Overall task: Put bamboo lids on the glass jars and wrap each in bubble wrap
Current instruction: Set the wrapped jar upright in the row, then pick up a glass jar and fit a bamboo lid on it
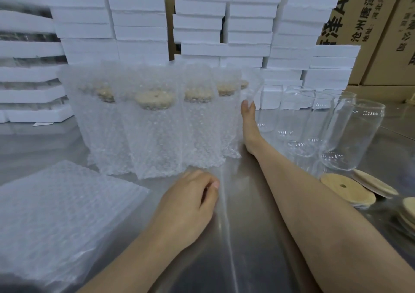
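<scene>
The head view shows a steel table (247,236) with a tight cluster of wrapped jars (155,124) just above centre, towards 11 o'clock, each standing upright in a bubble sleeve with its lid already on. They are bunched close, probably so that they prop one another and keep the front of the table free for wrapping. The right hand (248,124) reaches out to 1 o'clock, fingers straight and laid against the wrap of the rightmost jar, as if nudging it in with the rest. The left hand (190,200) rests on the table at 6 o'clock by the foot of the front jar, fingers curled; whether it pinches a thin clear sheet there is too blurred to tell. The work left waits on the right: bare jars (350,135) at 3 o'clock and lids (347,189) at 4 o'clock, both near the right hand. Spare wrap (56,214) lies stacked at 8 o'clock, beside the left. Foam boxes (139,18) are piled along 12 o'clock.
</scene>
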The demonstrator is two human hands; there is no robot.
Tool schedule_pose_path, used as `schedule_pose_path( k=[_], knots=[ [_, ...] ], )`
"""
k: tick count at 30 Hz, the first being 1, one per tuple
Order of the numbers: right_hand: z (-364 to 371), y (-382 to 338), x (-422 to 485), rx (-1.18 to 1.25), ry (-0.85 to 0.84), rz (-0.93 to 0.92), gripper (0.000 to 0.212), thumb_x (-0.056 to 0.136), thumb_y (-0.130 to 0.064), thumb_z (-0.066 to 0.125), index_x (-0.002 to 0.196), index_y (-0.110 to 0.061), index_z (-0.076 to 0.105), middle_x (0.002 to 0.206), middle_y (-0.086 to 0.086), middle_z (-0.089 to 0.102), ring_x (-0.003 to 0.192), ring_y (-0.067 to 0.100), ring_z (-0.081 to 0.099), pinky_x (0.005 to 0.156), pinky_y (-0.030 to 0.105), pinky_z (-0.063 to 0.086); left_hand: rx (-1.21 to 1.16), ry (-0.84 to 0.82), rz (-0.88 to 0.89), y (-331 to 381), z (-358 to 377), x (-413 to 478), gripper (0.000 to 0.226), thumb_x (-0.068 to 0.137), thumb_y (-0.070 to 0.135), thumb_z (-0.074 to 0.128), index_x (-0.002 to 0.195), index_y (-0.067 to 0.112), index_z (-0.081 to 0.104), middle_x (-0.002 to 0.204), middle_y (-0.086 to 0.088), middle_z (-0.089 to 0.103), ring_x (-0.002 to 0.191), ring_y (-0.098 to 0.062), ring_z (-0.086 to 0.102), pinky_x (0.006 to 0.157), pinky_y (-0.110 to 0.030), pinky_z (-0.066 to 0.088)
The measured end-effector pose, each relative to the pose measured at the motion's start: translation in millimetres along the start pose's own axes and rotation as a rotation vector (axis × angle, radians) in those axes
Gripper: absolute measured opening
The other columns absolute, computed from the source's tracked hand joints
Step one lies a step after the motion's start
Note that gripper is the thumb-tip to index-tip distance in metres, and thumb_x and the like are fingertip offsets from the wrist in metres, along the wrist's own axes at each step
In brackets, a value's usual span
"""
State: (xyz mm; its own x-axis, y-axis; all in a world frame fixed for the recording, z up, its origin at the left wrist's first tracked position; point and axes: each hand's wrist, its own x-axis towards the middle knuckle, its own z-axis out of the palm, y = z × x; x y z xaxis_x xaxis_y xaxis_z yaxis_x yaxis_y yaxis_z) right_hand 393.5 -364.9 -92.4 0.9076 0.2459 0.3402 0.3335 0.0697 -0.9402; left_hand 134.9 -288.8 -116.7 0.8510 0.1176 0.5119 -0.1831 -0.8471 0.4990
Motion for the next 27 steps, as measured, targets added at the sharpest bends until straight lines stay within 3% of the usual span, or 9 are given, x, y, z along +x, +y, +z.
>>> schedule_pose_path(
  k=[4, 8, 12, 14, 16, 18, 20, 24, 27],
  knots=[
    [-2, 0, -3, -0.036, -0.022, 0.021, 0.066, 0.102, -0.054, 0.018, 0.155, -0.023, -0.004, 0.163, -0.007, -0.001, 0.149, 0.01, 0.002, 0.119, 0.033, 0.001, 0.048, -0.045, 0.03, -1, -1, 0, 0.027, 0.097, 0.034, 0.037, 0.09, 0.025, 0.061, 0.089, 0.013, 0.056, 0.09, -0.002, 0.049, 0.083, -0.024, 0.039],
    [0, -12, -24, -0.05, 0.065, -0.028, 0.061, 0.104, -0.045, 0.022, 0.155, -0.021, -0.001, 0.163, -0.005, 0.001, 0.15, 0.012, 0.004, 0.118, 0.029, 0.003, 0.01, -0.019, -0.011, -7, -5, 4, 0.022, 0.098, 0.023, 0.044, 0.091, 0.015, 0.064, 0.089, 0.006, 0.06, 0.088, -0.009, 0.053, 0.082, -0.026, 0.04],
    [-7, -19, -62, -0.059, 0.124, -0.026, 0.055, 0.105, -0.04, 0.029, 0.155, -0.022, 0.013, 0.161, -0.002, 0.018, 0.147, 0.014, 0.017, 0.118, 0.027, 0.013, 0.029, 0.004, -0.041, -8, -5, 8, 0.022, 0.099, 0.018, 0.047, 0.089, 0.011, 0.065, 0.087, -0.001, 0.063, 0.085, -0.015, 0.055, 0.075, -0.024, 0.035],
    [-13, -22, -83, -0.038, 0.148, 0.003, 0.045, 0.106, -0.032, 0.033, 0.149, -0.018, 0.033, 0.152, 0.003, 0.038, 0.136, 0.015, 0.037, 0.107, 0.019, 0.025, 0.036, 0.019, -0.073, -5, -6, 7, 0.023, 0.098, 0.016, 0.048, 0.086, 0.007, 0.066, 0.085, -0.005, 0.064, 0.082, -0.02, 0.056, 0.073, -0.027, 0.036],
    [-19, -24, -104, -0.045, 0.179, 0.055, 0.031, 0.104, -0.021, 0.039, 0.128, -0.012, 0.055, 0.133, 0.01, 0.058, 0.112, 0.014, 0.053, 0.092, 0.017, 0.037, 0.047, 0.047, -0.14, -2, -10, 5, 0.026, 0.097, 0.016, 0.049, 0.081, 0.003, 0.064, 0.079, -0.01, 0.064, 0.077, -0.025, 0.057, 0.07, -0.032, 0.036],
    [-25, -26, -122, -0.098, 0.189, 0.087, 0.021, 0.098, -0.012, 0.044, 0.106, -0.011, 0.064, 0.114, 0.011, 0.067, 0.094, 0.014, 0.056, 0.079, 0.017, 0.044, 0.093, 0.04, -0.186, 1, -12, 2, 0.027, 0.096, 0.017, 0.048, 0.078, 0.001, 0.061, 0.076, -0.013, 0.062, 0.076, -0.029, 0.057, 0.07, -0.037, 0.039],
    [-31, -28, -136, -0.142, 0.17, 0.081, 0.019, 0.092, -0.006, 0.052, 0.102, -0.009, 0.067, 0.101, 0.009, 0.068, 0.088, 0.016, 0.057, 0.082, 0.026, 0.048, 0.179, -0.028, -0.168, 6, -12, -3, 0.022, 0.095, 0.018, 0.048, 0.084, 0.006, 0.062, 0.082, -0.008, 0.059, 0.081, -0.028, 0.056, 0.074, -0.039, 0.043],
    [-36, -33, -149, -0.23, 0.131, 0.045, 0.023, 0.09, -0.001, 0.053, 0.107, -0.004, 0.069, 0.106, 0.014, 0.069, 0.091, 0.014, 0.057, 0.08, 0.017, 0.041, 0.173, -0.093, -0.139, 11, -16, -10, 0.018, 0.095, 0.02, 0.049, 0.095, 0.012, 0.065, 0.094, -0.004, 0.061, 0.089, -0.024, 0.057, 0.08, -0.037, 0.045],
    [-40, -37, -148, -0.284, 0.233, 0.034, 0.031, 0.089, 0.0, 0.05, 0.117, -0.005, 0.063, 0.118, 0.016, 0.063, 0.098, 0.02, 0.059, 0.09, 0.024, 0.044, 0.15, -0.089, -0.146, 12, -20, -13, 0.019, 0.095, 0.017, 0.05, 0.096, 0.01, 0.068, 0.097, -0.006, 0.065, 0.089, -0.023, 0.057, 0.081, -0.036, 0.045]
  ],
)
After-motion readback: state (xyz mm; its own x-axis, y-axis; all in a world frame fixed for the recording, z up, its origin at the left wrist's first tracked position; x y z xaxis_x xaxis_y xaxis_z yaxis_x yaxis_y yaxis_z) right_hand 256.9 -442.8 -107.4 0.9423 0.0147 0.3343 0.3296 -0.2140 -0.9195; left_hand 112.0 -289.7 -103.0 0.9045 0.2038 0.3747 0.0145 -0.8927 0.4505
